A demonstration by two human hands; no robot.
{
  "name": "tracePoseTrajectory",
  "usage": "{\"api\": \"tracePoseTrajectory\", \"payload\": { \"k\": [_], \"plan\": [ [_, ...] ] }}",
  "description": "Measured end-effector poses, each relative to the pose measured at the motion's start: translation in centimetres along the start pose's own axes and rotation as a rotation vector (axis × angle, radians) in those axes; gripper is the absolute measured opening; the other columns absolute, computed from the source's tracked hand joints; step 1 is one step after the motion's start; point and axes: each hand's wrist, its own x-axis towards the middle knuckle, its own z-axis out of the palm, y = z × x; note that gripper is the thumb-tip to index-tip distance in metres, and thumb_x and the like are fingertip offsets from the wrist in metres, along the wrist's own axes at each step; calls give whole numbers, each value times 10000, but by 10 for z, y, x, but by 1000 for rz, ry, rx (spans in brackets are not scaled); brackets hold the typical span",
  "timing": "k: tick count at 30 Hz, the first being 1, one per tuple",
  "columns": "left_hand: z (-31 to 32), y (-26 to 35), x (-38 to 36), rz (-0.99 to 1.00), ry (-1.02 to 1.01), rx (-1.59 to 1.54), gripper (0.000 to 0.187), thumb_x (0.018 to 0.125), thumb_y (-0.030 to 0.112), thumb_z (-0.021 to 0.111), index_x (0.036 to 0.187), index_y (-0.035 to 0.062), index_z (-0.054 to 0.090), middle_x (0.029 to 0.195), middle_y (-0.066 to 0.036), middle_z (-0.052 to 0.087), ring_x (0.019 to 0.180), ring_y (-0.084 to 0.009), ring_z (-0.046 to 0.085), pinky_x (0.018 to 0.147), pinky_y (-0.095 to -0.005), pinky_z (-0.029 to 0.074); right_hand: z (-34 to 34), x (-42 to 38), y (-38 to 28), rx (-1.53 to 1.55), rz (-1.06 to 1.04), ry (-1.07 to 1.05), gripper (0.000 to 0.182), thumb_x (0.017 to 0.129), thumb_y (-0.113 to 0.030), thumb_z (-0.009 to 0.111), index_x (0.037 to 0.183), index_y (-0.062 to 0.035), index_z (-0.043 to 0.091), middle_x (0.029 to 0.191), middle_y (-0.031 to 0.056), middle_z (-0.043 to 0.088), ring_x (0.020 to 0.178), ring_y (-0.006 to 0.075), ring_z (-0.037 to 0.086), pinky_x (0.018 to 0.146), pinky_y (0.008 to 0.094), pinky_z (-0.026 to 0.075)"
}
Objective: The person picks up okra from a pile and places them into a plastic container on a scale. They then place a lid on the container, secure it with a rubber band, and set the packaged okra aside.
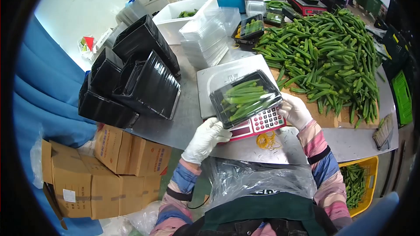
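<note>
A black plastic tray of okra with a clear lid (247, 96) is tilted over the scale, held between my gloved hands. My left hand (204, 139) pinches its lower left corner, fingers closed. At the right edge, my right hand (295, 111) grips the same tray, with its thumb and fingers around the rim. Beneath it lies a digital scale with a metal plate (210, 78) and a red keypad (265, 120), partly covered by the tray. Yellow rubber bands (267, 141) lie in a small heap just below the keypad.
A large okra pile (328, 57) covers the right side of the table. Stacked clear lids (203, 39) and black trays (148, 85) stand on the left, near a white foam box (168, 22). Cardboard boxes (105, 183) and a yellow crate (372, 179) sit below.
</note>
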Motion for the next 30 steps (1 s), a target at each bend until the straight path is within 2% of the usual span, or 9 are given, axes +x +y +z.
{"api": "tracePoseTrajectory", "payload": {
  "k": [1,4,5,8,12,17,20,24,30],
  "plan": [
    [3,3,2,-16,62,-35,403,1039,286,603,1325,15,517,1222,-141,645,1052,-256,674,914,-420,575,-17,2,3,44,22,-57,157,995,-146,629,1070,-14,667,790,-64,540,599,19,405,590,210,405],
    [22,13,-8,59,2,-274,483,1052,367,557,1362,-1,511,1269,-147,641,1171,-287,638,1004,-449,545,-26,-15,8,120,45,-93,205,996,-153,624,1125,2,661,759,-77,510,572,15,371,575,204,384],
    [23,12,-9,-76,-98,-460,515,1052,382,551,1407,14,488,1322,-165,609,1243,-321,601,1041,-502,520,-27,-21,10,104,43,-103,223,991,-148,623,1146,9,654,754,-79,509,563,11,360,568,200,364],
    [28,-1,-16,-123,-26,-484,585,1061,419,516,1486,33,405,1467,-171,499,1306,-296,557,1046,-492,515,-23,-53,5,26,37,-200,227,979,-132,617,1151,13,647,755,-78,517,551,3,346,559,197,329],
    [23,-8,-36,-218,-205,-613,773,964,459,670,1520,13,370,1468,-195,504,1341,-328,523,1108,-544,441,-48,-82,4,-155,45,-196,197,878,-114,635,1022,20,641,753,-24,562,555,26,382,523,207,329],
    [45,-11,-44,-280,-361,179,752,923,226,724,1535,-23,366,1436,-88,531,1284,-173,509,1102,-324,404,-59,-110,11,-482,165,-260,115,827,-93,710,907,-13,688,725,-1,623,571,60,523,502,223,382],
    [54,-20,-45,-444,-363,91,764,924,181,733,1545,-31,342,1467,-105,507,1312,-158,483,1146,-314,354,-46,-112,-1,-662,184,-226,146,916,-121,692,1014,-12,692,778,15,650,596,66,549,561,225,449],
    [75,-15,-40,-423,-435,139,703,924,142,736,1509,-35,390,1431,-97,531,1293,-155,491,1140,-317,362,-11,-100,3,-732,-7,-106,185,942,-148,711,1079,-23,715,871,-7,695,798,46,600,735,221,492],
    [80,-5,-32,-394,-572,392,694,937,217,751,1475,-41,397,1395,-107,545,1282,-155,497,1116,-326,393,3,-109,-8,-707,-39,-141,122,951,-164,718,949,-42,706,851,-28,690,790,46,603,739,239,501]
  ]
}}
